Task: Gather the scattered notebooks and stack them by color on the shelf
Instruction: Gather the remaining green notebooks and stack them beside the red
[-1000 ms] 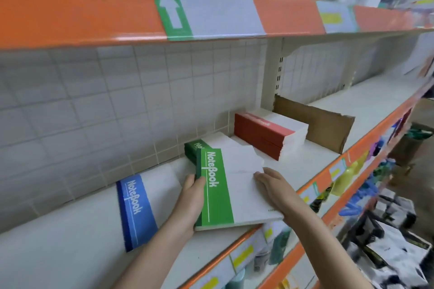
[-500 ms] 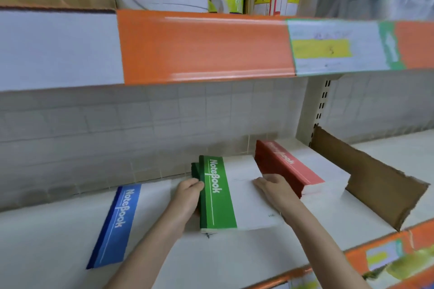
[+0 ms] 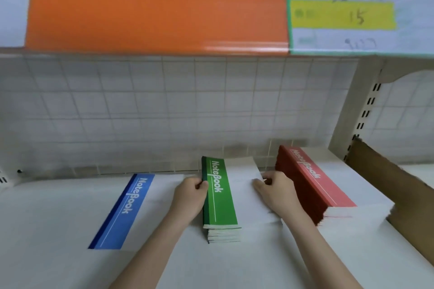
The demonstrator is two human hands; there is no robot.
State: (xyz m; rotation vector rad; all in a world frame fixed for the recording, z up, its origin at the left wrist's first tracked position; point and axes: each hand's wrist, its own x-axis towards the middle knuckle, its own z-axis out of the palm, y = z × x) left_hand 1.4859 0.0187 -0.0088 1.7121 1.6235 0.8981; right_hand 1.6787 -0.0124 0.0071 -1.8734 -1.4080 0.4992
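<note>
A stack of green-spined notebooks (image 3: 220,197) lies in the middle of the white shelf (image 3: 58,218). My left hand (image 3: 190,197) grips its left spine edge with the thumb on top. At the stack's right edge my right hand (image 3: 276,191) holds on, fingers curled over it. A single blue-spined notebook (image 3: 126,209) lies flat to the left. To the right stands a taller stack of red-spined notebooks (image 3: 312,185), close beside my right hand.
A brown cardboard divider (image 3: 397,185) stands at the right, past the red stack. The tiled back wall (image 3: 164,112) runs behind. An upper shelf edge in orange (image 3: 155,7) with a price label (image 3: 352,14) hangs overhead.
The green notebook has been pushed back and squared onto the green stack near the wall. Both hands moved with it, and the view turned to face the shelf straight on.
</note>
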